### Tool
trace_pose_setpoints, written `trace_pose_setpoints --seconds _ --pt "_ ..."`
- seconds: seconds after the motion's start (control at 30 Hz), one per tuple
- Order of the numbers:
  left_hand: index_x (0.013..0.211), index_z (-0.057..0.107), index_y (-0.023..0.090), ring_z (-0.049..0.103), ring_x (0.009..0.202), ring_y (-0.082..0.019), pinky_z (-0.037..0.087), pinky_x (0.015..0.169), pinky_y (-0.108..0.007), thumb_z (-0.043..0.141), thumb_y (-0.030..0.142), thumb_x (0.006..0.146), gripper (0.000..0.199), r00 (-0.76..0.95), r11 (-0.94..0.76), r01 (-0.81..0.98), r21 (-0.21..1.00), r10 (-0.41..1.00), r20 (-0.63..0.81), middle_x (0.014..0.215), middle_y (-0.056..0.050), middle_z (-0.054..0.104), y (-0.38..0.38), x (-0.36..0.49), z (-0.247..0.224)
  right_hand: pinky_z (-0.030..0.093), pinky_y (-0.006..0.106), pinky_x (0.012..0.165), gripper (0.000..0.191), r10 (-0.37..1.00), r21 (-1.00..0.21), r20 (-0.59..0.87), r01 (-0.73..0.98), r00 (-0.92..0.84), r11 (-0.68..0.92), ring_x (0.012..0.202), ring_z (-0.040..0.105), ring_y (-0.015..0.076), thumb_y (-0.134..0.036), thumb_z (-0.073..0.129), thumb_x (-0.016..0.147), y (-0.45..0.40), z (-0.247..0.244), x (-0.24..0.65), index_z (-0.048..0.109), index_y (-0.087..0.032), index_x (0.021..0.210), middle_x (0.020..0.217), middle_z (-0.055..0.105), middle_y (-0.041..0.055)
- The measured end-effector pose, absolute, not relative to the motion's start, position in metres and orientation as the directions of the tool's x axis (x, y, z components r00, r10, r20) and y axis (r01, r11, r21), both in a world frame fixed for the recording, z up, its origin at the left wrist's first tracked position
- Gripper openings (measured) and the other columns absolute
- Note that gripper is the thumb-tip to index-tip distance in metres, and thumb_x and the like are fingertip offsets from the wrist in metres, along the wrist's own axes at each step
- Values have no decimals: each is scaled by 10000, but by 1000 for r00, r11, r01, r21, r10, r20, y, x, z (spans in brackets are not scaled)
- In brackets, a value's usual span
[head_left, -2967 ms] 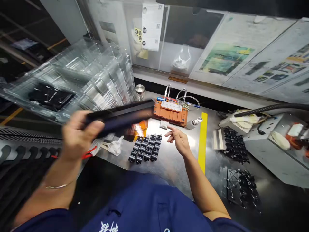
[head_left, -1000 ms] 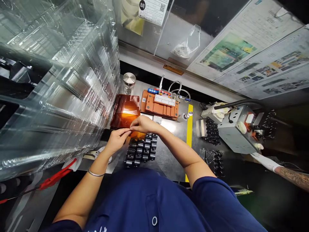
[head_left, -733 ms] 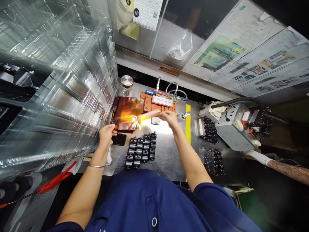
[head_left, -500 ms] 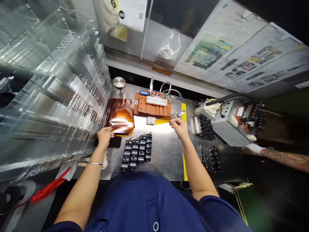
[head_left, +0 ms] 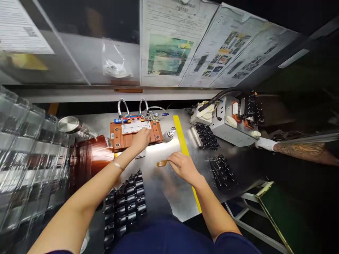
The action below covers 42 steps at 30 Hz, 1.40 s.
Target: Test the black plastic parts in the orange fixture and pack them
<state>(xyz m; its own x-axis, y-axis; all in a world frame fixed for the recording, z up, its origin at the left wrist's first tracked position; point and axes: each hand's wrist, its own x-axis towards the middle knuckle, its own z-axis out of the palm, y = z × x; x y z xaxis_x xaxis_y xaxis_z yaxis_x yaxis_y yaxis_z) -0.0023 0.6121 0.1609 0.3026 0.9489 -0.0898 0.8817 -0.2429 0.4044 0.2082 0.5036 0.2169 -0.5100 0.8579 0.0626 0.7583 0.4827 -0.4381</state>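
My left hand [head_left: 141,140] is over the front right of an orange-brown fixture block [head_left: 128,141], fingers drawn together at the edge of a white strip with rows of small dots [head_left: 135,127]. What those fingers hold, if anything, is hidden. Above the steel bench, my right hand [head_left: 182,165] pinches a small amber film piece [head_left: 161,163]. A stack of glossy amber sheets [head_left: 99,153] lies left of the fixture. Behind my left forearm and toward me stand rows of black moulded parts [head_left: 129,201].
A small metal-topped bottle [head_left: 168,135] stands right of the fixture, near yellow tape [head_left: 182,137]. Clear plastic trays [head_left: 31,158] pile up at left beside a lidded jar [head_left: 72,125]. At right, a co-worker's gloved hand [head_left: 265,143] touches a grey machine [head_left: 233,130]; more black parts [head_left: 222,173] lie nearer.
My left hand has left the amber sheets and moved right to the fixture. My right hand has come nearer to me, with the amber piece now plain to see. The view has turned right.
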Motion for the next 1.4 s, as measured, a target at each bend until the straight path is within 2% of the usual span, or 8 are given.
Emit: trace_pose_setpoints --seconds 0.2,0.43,0.6,0.7,0.8,1.0,1.2,1.4 --pt "1124 585 70 598 1048 -261 449 892 -361 399 64 854 327 432 -350 846 402 892 -133 1131 -207 613 748 106 134 497 290 671 202 840 -539 149 670 -521 511 770 617 179 -155 488 925 516 199 225 670 -225 977 821 686 57" --pt "1247 543 138 456 1273 -284 358 1049 -397 518 261 877 391 547 -397 746 535 823 -153 1357 -159 526 721 80 121 510 297 716 196 833 -676 120 570 -540 467 791 630 171 -167 487 920 543 196 221 676 -200 961 842 696 64" --pt "1053 675 155 663 972 -243 524 853 -361 409 577 883 526 587 223 352 909 704 -400 1066 -137 704 654 -23 132 519 267 665 148 951 -921 3 369 -308 122 700 627 139 -275 565 852 586 170 184 684 -188 834 779 695 35" --pt "965 694 147 700 783 -235 572 674 -341 607 622 749 529 425 605 133 785 681 -596 881 -130 729 619 -91 133 513 250 579 185 978 -968 -208 147 -6 -205 603 603 126 -340 632 738 613 134 155 656 -165 795 668 661 10" --pt "875 662 147 706 746 -215 582 625 -312 789 413 649 372 181 684 -89 724 726 -663 780 -77 712 603 -124 133 490 228 517 219 906 -924 -382 -56 183 -378 543 571 106 -333 668 641 627 105 128 631 -159 769 634 643 -6" --pt "673 580 127 583 448 -88 502 450 -187 684 168 736 128 -209 694 -217 686 654 -727 563 -24 645 620 -109 129 450 199 474 167 862 -902 -430 -77 270 -426 488 535 76 -305 640 650 632 90 107 597 -162 723 615 638 -14" --pt "530 490 158 385 289 -53 269 286 -152 692 200 693 263 -314 668 -182 722 656 -686 374 39 491 640 -107 110 374 162 390 145 839 -883 -455 -31 297 -468 388 470 58 -255 647 643 651 90 112 546 -167 588 459 562 -47" --pt "522 472 172 371 296 -50 248 290 -152 684 191 638 242 -333 656 -163 737 667 -667 376 53 479 646 -110 105 330 143 360 165 824 -862 -491 -23 283 -506 357 439 43 -189 612 664 660 91 110 511 -170 535 430 549 -55"
